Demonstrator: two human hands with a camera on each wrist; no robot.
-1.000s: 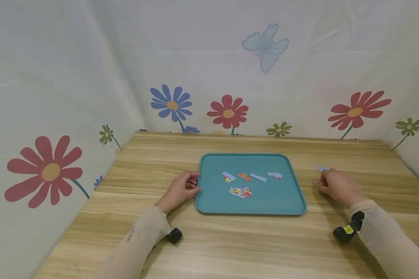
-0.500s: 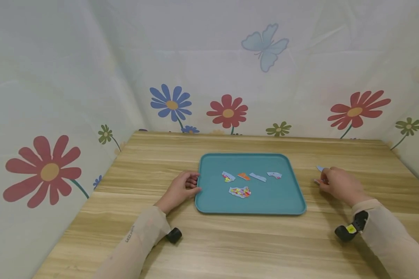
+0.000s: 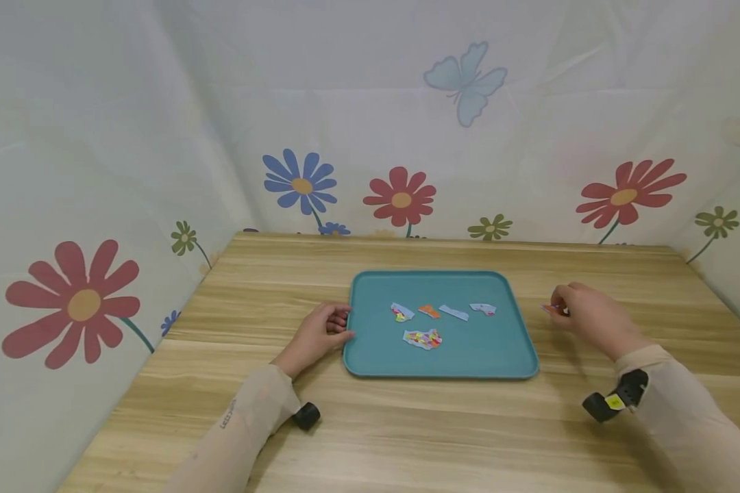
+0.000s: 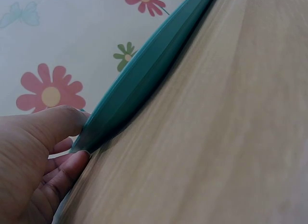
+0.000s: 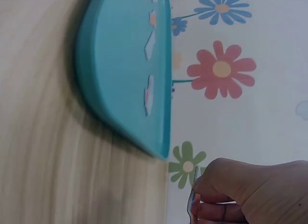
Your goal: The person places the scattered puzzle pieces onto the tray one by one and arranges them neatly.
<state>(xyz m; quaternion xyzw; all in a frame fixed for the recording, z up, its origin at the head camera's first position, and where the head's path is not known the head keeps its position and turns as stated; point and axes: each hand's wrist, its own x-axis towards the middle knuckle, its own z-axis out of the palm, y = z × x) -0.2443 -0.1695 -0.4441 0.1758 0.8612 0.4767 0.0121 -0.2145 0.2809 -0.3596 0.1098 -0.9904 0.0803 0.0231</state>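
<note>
In the head view my left hand [image 3: 313,337] is at the left edge of a teal tray [image 3: 444,366]. Its thumb and fingers pinch the rim, as the left wrist view shows. My right hand [image 3: 594,320], right of the tray, pinches a torn paper scrap [image 3: 553,310] with orange on it. Seen from the right wrist, this scrap [image 5: 194,205] is nearly edge-on, and whether more than one piece is held cannot be told. On the tray lie a larger multicoloured scrap [image 3: 423,339], an orange scrap [image 3: 429,311] and several pale blue ones, including a narrow strip [image 3: 453,312].
A wood-grain table [image 3: 444,438] bears the tray and extends around it. Behind and to the left hangs a white curtain [image 3: 345,103] printed with flowers and a butterfly. A black wrist camera [image 3: 601,407] sits below the right wrist, another [image 3: 307,415] below the left.
My right hand has risen off the table and shifted slightly left with the orange-marked scrap. The pale blue tip seen beyond its fingers is out of sight. My left hand stays at the tray.
</note>
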